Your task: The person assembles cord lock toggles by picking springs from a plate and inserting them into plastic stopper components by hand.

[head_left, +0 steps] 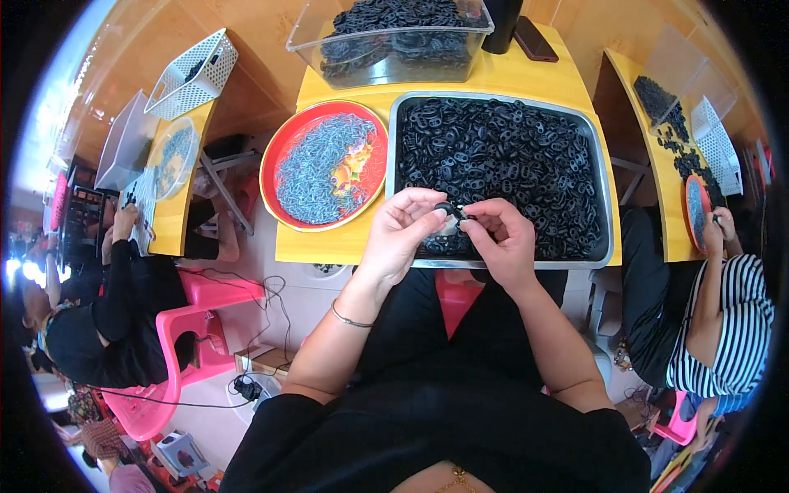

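Observation:
My left hand [400,237] and my right hand [503,245] meet over the near edge of a metal tray [501,264]. Their fingertips are pinched around a small black plastic piece [444,209]; its exact shape is partly covered by my fingers. A pale or shiny bit shows between the fingers, too small to name. The tray is heaped with small black pieces [501,156], many of them with holes. Left of the tray sits a round red dish [271,160] holding many thin silvery metal pieces [316,168].
A clear plastic bin [386,76] of black pieces stands behind the tray on the yellow table [534,78], near a phone [535,39] and a dark cylinder [501,29]. People work at side tables left and right. Cables [267,308] and a pink chair [177,345] are at left.

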